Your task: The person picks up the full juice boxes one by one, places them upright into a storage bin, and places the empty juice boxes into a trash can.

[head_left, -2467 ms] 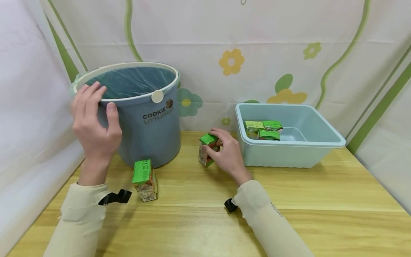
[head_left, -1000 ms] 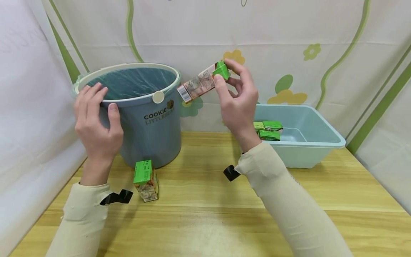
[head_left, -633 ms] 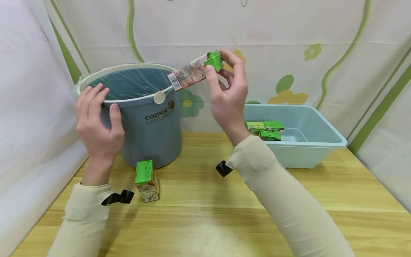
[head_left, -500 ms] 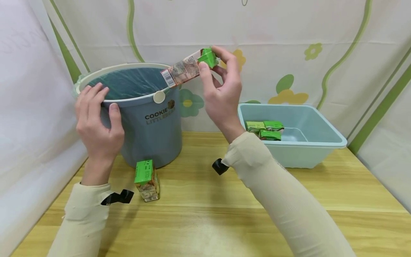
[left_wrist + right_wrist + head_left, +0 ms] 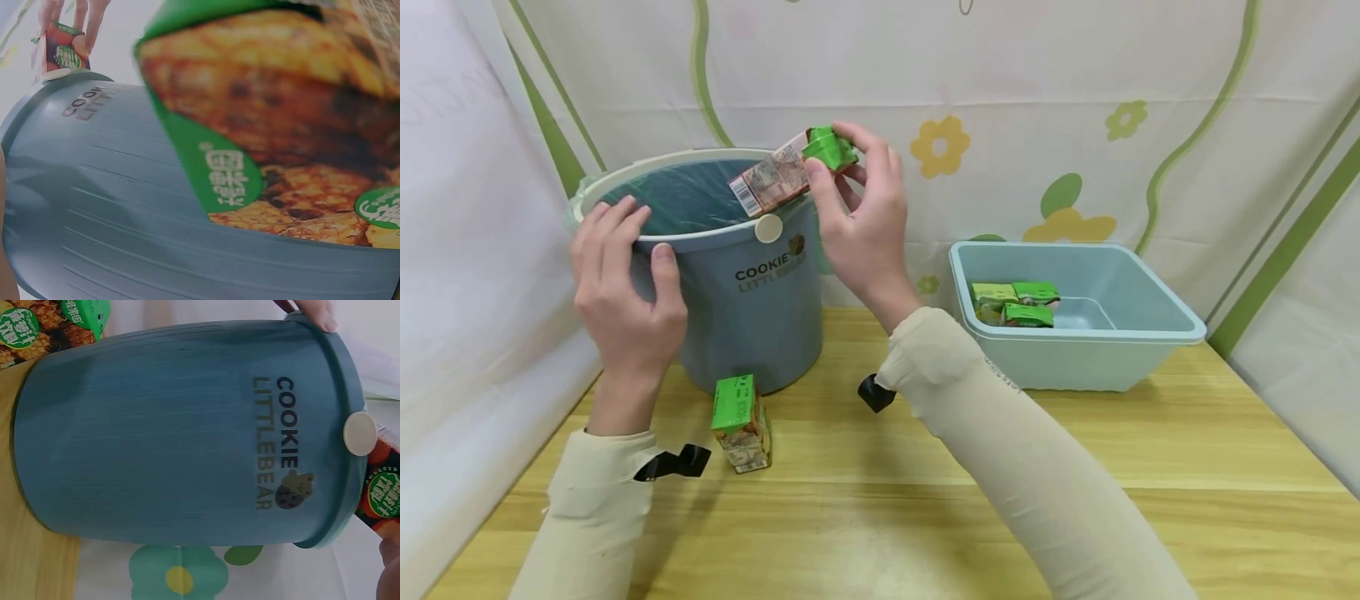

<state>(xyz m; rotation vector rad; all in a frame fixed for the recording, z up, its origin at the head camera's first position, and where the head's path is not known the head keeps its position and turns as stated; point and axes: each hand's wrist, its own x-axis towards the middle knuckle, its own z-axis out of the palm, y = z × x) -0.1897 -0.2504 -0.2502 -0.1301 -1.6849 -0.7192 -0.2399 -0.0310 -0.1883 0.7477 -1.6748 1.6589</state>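
A small green-topped juice box [image 5: 771, 179] is pinched by its crumpled top between the thumb and fingers of my right hand [image 5: 865, 217]. It tilts, its barcode end over the near right rim of a blue trash bin [image 5: 752, 325] with a clear liner. My left hand [image 5: 628, 300] grips the bin's rim at the left, fingers over the edge and thumb outside. Another juice box [image 5: 741, 425] stands on the table in front of the bin; pineapple pictures show on this box [image 5: 281, 125] in the left wrist view. The bin's bottom is hidden.
A pale blue plastic tub [image 5: 1060, 362] stands on the right, with several green and yellow-green topped boxes [image 5: 1028, 315] at its left end. Behind the wooden table [image 5: 820, 533] hangs a white curtain [image 5: 865, 75] with a flower print.
My right hand took the juice box from the table beside the tub, raised and tilted it, and carried it left to the bin's rim. My left hand has stayed on the rim.
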